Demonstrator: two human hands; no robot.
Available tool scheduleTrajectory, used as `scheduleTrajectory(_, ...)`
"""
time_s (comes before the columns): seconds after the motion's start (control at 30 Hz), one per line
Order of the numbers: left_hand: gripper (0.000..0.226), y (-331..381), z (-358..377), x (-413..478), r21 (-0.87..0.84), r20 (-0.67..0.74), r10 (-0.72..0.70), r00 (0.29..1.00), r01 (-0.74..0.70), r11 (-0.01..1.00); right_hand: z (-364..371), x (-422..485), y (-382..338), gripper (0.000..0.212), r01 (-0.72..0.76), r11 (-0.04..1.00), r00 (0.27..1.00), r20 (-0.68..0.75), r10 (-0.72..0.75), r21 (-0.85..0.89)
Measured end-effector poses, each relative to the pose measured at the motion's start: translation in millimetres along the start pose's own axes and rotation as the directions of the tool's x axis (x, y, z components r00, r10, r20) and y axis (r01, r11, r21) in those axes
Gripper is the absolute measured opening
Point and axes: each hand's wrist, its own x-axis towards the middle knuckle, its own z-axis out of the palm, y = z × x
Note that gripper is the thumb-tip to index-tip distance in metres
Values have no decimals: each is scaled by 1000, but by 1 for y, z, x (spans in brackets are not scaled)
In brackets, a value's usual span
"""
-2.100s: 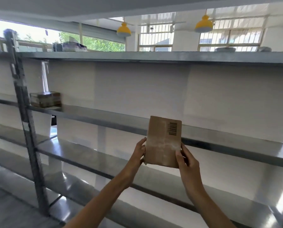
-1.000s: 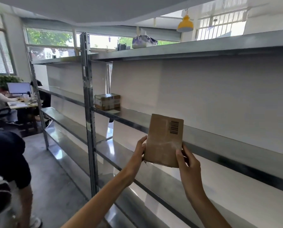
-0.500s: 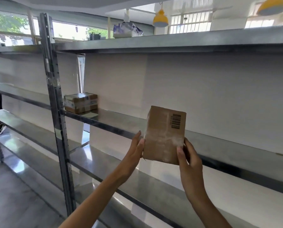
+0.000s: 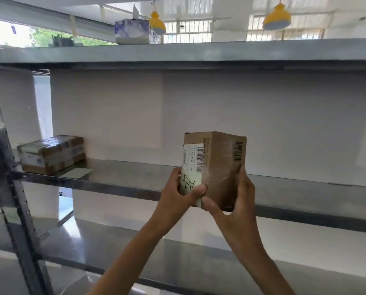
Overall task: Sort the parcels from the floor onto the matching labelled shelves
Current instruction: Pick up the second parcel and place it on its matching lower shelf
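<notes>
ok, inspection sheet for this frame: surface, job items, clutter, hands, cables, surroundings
Surface: metal middle shelf, mostly bare; more shelves above and below.
Job's things: brown parcel held upright in front of the shelf, white barcode label with handwritten mark facing the camera; taped parcel resting at the shelf's left end.
Clutter: pale paper slip lying flat beside the taped parcel; wrapped bundle on the top shelf.
Hands: left hand and right hand both in a grip on the held parcel's lower part.
Cables: nothing seen.
Surroundings: white back panel, perforated upright post, yellow pendant lamps, barred windows.
</notes>
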Motion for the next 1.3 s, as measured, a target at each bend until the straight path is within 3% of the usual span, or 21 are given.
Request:
scheduleTrajectory(0.1,63,0,7,8,3,11,60,998,-60,998,-5,6,0,123,-30,998,999,19,31,-61)
scheduleTrajectory(0.4,42,-1,27,29,-154,104,0,995,16,988,-38,26,26,92,-78,982,997,16,76,171)
scheduleTrajectory(0.53,61,1,37,31,-214,170,-85,982,121,969,-45,24,33,84,-130,938,992,36,125,322)
scheduleTrajectory(0.7,70,2,49,26,-284,328,-131,936,230,931,-54,26,41,80,-102,938,995,50,91,332)
scheduleTrajectory(0.87,66,4,57,24,-261,309,-80,948,165,951,-68,35,47,84,-157,927,972,218,84,342)
scheduleTrajectory(0.97,73,5,64,25,-204,277,-41,960,100,974,-83,42,48,68,-189,915,958,272,92,357)
scheduleTrajectory(1.03,78,6,68,24,-205,262,-33,965,89,975,-92,46,48,61,-191,905,960,265,91,381)
scheduleTrajectory(1.2,85,0,70,22,-200,308,-84,948,151,968,-96,47,60,77,-182,902,975,193,113,393)
scheduleTrajectory(1.3,107,-9,68,20,-240,392,-113,913,220,946,-96,46,66,76,-175,891,981,150,122,419)
